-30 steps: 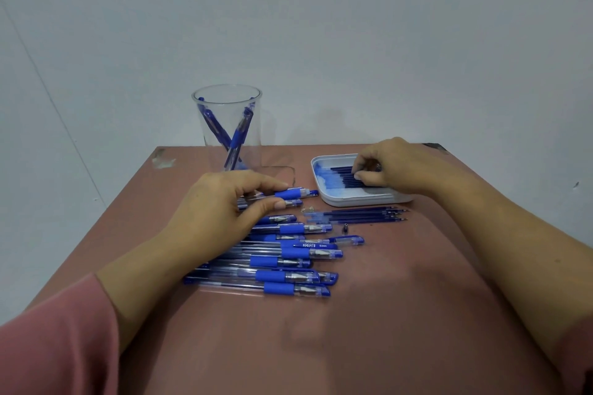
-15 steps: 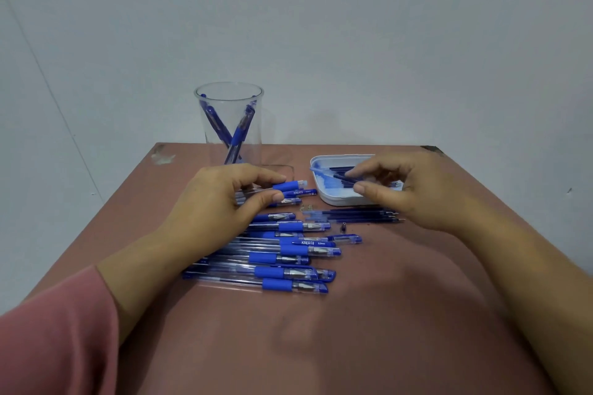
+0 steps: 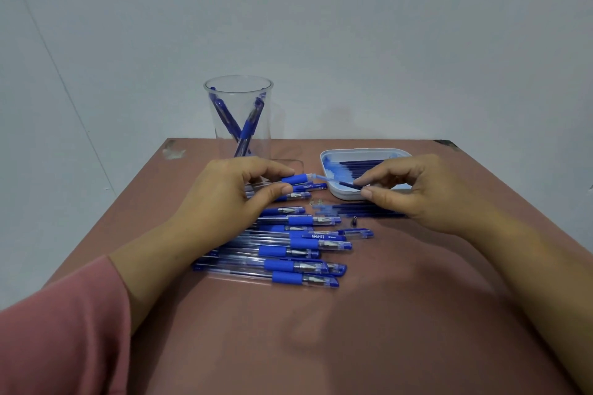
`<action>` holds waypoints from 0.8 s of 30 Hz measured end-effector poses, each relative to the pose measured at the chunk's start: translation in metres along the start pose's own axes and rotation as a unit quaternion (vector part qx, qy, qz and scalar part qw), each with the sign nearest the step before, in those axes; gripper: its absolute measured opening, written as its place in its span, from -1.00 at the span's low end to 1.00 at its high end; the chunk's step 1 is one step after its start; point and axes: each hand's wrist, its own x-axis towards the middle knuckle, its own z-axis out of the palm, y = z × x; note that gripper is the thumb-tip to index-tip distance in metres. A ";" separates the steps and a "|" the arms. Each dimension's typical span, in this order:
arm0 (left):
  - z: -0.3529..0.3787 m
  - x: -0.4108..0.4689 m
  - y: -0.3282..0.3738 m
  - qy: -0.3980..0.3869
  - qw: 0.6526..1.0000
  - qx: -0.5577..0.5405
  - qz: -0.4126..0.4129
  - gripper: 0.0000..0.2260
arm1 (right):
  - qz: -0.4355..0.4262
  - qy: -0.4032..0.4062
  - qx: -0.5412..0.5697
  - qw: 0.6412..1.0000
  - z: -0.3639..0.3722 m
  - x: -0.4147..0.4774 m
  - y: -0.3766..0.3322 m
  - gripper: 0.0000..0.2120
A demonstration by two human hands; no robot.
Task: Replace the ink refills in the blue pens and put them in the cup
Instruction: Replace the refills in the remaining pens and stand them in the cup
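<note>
My left hand (image 3: 224, 196) grips a blue pen barrel (image 3: 293, 179) just above the pile, its open end pointing right. My right hand (image 3: 414, 192) pinches a dark blue ink refill (image 3: 337, 181), whose pale end meets the barrel's opening. Several blue pens (image 3: 288, 247) lie in a row on the brown table (image 3: 353, 330) below my left hand. A clear cup (image 3: 239, 119) at the back holds two blue pens. The white tray (image 3: 333, 192) behind my right hand contains several refills.
Several loose refills (image 3: 353, 210) lie on the table in front of the tray, partly under my right hand. A small dark pen tip (image 3: 355, 221) and a tiny spring (image 3: 316, 201) rest near them. The table's back edge meets a pale wall.
My right hand lifted a refill out of the tray and carried it left to the barrel's opening. My left hand raised the barrel slightly off the pile.
</note>
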 end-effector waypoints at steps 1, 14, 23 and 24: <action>-0.001 0.000 0.000 -0.002 1.000 -0.001 0.003 -0.73 | -0.002 -0.003 0.000 1.000 0.001 0.000 0.000 -0.81; -0.001 -0.001 0.006 -0.046 0.998 0.027 0.043 -0.73 | -0.062 -0.032 -0.062 0.996 0.010 0.000 -0.004 -0.76; 0.000 -0.002 0.007 -0.044 0.997 0.034 0.050 -0.73 | -0.120 0.020 -0.116 0.986 0.027 0.004 0.001 -0.80; 0.000 -0.001 0.006 -0.042 0.997 0.036 0.052 -0.74 | -0.123 0.020 -0.118 0.985 0.028 0.004 0.000 -0.76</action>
